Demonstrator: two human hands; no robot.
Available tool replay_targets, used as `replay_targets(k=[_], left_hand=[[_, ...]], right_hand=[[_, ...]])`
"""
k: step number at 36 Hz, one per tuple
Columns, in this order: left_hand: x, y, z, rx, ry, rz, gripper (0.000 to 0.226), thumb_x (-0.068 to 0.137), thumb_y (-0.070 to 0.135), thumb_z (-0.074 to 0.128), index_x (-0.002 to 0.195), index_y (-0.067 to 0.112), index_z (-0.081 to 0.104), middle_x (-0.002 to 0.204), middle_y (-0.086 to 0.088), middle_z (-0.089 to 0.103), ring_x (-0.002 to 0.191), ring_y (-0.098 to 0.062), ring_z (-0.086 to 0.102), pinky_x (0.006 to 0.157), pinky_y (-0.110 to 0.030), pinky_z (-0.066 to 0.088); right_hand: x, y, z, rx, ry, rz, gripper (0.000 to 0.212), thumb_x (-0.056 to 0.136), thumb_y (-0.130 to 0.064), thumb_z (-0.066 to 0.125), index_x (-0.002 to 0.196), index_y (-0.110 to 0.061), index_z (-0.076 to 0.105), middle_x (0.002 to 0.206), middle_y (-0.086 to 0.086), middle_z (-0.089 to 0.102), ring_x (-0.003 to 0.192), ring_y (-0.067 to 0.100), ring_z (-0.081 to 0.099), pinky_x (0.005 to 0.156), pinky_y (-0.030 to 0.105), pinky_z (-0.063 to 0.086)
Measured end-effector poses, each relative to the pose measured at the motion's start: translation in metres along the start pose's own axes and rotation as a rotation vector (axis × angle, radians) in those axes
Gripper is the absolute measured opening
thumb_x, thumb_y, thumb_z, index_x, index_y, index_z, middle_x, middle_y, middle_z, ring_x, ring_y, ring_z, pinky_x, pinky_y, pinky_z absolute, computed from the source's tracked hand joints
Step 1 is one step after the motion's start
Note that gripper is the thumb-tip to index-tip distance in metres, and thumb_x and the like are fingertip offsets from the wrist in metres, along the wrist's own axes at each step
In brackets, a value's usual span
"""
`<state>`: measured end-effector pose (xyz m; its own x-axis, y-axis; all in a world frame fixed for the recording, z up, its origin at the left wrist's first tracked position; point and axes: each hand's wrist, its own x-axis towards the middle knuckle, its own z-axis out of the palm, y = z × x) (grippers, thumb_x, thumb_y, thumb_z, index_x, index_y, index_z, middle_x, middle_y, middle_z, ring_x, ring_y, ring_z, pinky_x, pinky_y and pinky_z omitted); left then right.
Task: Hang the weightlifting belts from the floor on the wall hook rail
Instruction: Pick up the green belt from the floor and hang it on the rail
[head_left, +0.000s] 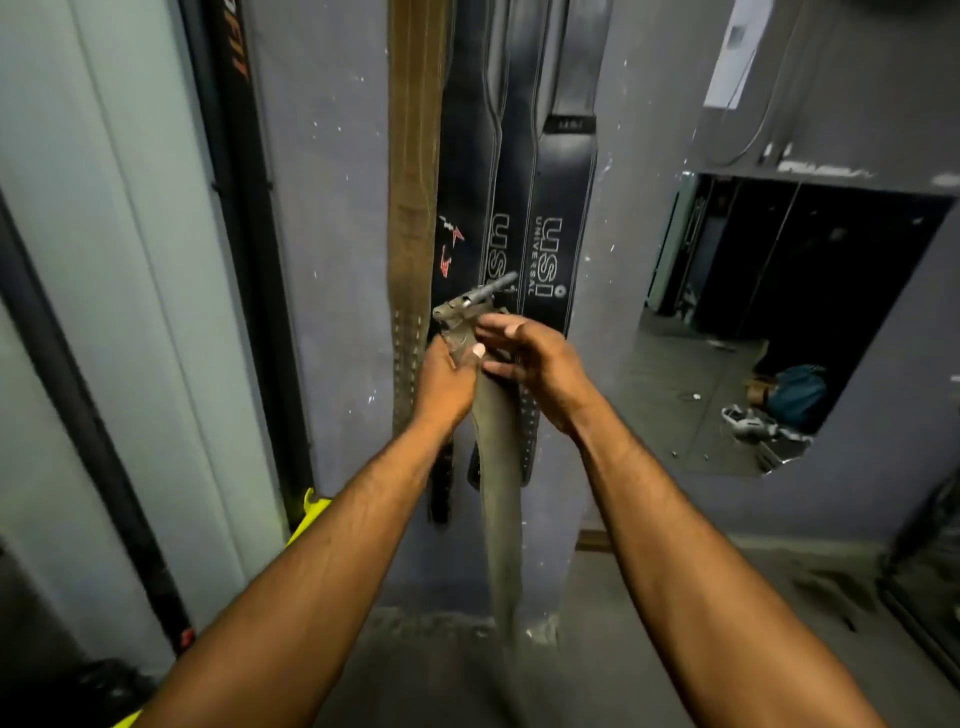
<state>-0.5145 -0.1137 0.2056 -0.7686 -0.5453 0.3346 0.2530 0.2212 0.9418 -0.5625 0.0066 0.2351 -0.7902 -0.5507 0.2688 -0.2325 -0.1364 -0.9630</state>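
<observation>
The olive-grey fabric weightlifting belt (498, 493) is off the floor, held upright in front of the black leather belt printed USI UNIVERSAL (561, 249), which hangs flat on the grey-purple wall (332, 260). The left grip (447, 379) is closed round the olive belt just under its dull metal buckle (467, 309), thumb across the strap. That puts the heavy buckle end on top, and the long tail drops straight down towards the concrete floor (675, 623) below the USI belt. The right grip (535, 358) is mostly open, fingers almost straight and laid against the strap beside the buckle, seemingly steadying or turning it to face a hook. Left of the USI belt hang other black belts (467, 182) and a tan leather belt (410, 208). The hook rail must be above the USI belt, out of view, so a lift upward is probably what comes next
</observation>
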Motion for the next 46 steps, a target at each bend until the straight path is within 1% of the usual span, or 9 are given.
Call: replay_targets(k=[3, 5, 9, 16, 25, 30, 35, 39, 46], left_hand=[[0.024, 0.02, 0.003, -0.101, -0.023, 0.01, 0.027, 0.097, 0.016, 0.06, 0.122, 0.019, 0.053, 0.115, 0.002, 0.062, 0.109, -0.016, 0.06, 0.095, -0.034, 0.051], [0.038, 0.028, 0.005, -0.101, -0.053, 0.054, 0.029, 0.096, 0.015, 0.061, 0.123, 0.018, 0.054, 0.118, 0.0, 0.065, 0.112, -0.017, 0.061, 0.099, -0.036, 0.051], [0.064, 0.043, 0.005, -0.131, -0.054, 0.139, 0.032, 0.094, 0.015, 0.065, 0.124, 0.011, 0.057, 0.119, -0.005, 0.068, 0.111, -0.019, 0.064, 0.1, -0.04, 0.052], [0.099, 0.069, 0.01, -0.277, -0.092, 0.173, 0.048, 0.092, 0.024, 0.068, 0.137, 0.022, 0.05, 0.13, -0.003, 0.063, 0.118, -0.018, 0.062, 0.102, -0.045, 0.051], [0.115, 0.091, 0.003, -0.22, 0.07, 0.232, 0.027, 0.094, 0.021, 0.064, 0.12, 0.013, 0.065, 0.112, -0.002, 0.073, 0.106, -0.018, 0.069, 0.097, -0.045, 0.055], [0.117, 0.101, -0.004, -0.17, 0.095, 0.307, 0.016, 0.093, 0.016, 0.064, 0.108, 0.012, 0.069, 0.103, -0.005, 0.075, 0.099, -0.019, 0.071, 0.093, -0.041, 0.057], [0.115, 0.11, -0.009, -0.155, 0.135, 0.321, 0.017, 0.093, 0.021, 0.064, 0.107, 0.012, 0.069, 0.103, -0.004, 0.074, 0.099, -0.019, 0.07, 0.093, -0.044, 0.057], [0.124, 0.119, -0.016, -0.213, 0.171, 0.271, 0.025, 0.088, 0.033, 0.065, 0.108, 0.019, 0.068, 0.103, 0.0, 0.075, 0.1, -0.018, 0.071, 0.093, -0.048, 0.057], [0.118, 0.13, -0.015, -0.262, 0.201, 0.285, 0.022, 0.09, 0.03, 0.065, 0.108, 0.017, 0.068, 0.103, 0.0, 0.075, 0.1, -0.018, 0.07, 0.094, -0.049, 0.056]], right_hand=[[0.024, -0.003, 0.001, -0.253, 0.316, -0.133, 0.014, 0.092, -0.016, 0.068, 0.105, -0.02, 0.071, 0.117, 0.002, 0.069, 0.107, 0.013, 0.066, 0.097, 0.038, 0.056], [0.032, -0.003, 0.001, -0.24, 0.432, -0.114, 0.029, 0.085, -0.025, 0.078, 0.109, -0.025, 0.061, 0.118, 0.003, 0.065, 0.105, 0.016, 0.065, 0.097, 0.042, 0.056], [0.05, -0.019, -0.005, -0.21, 0.386, -0.02, 0.043, 0.088, -0.028, 0.074, 0.123, -0.029, 0.05, 0.117, -0.003, 0.064, 0.107, 0.015, 0.063, 0.096, 0.041, 0.055], [0.084, -0.075, -0.019, -0.045, 0.348, 0.007, 0.024, 0.087, -0.017, 0.077, 0.11, -0.012, 0.069, 0.098, 0.001, 0.074, 0.087, 0.016, 0.069, 0.062, 0.024, 0.052], [0.094, -0.087, -0.004, -0.054, 0.337, -0.159, 0.042, 0.088, -0.014, 0.076, 0.122, -0.011, 0.051, 0.096, -0.004, 0.068, 0.082, 0.005, 0.065, 0.074, 0.025, 0.056], [0.09, -0.067, 0.008, -0.232, 0.404, -0.256, 0.029, 0.089, -0.018, 0.075, 0.094, 0.007, 0.061, 0.087, 0.019, 0.071, 0.076, 0.017, 0.061, 0.075, 0.038, 0.056], [0.081, -0.073, 0.011, -0.181, 0.296, -0.27, 0.024, 0.094, -0.014, 0.069, 0.105, 0.007, 0.062, 0.086, 0.003, 0.07, 0.073, 0.008, 0.065, 0.069, 0.025, 0.057], [0.076, -0.056, 0.017, -0.374, 0.264, -0.256, 0.019, 0.094, -0.029, 0.068, 0.1, -0.011, 0.068, 0.096, 0.007, 0.075, 0.087, 0.021, 0.071, 0.085, 0.046, 0.06], [0.072, -0.047, 0.022, -0.446, 0.328, -0.313, 0.017, 0.096, -0.042, 0.062, 0.1, -0.026, 0.064, 0.093, -0.012, 0.07, 0.089, 0.009, 0.067, 0.087, 0.045, 0.057]])
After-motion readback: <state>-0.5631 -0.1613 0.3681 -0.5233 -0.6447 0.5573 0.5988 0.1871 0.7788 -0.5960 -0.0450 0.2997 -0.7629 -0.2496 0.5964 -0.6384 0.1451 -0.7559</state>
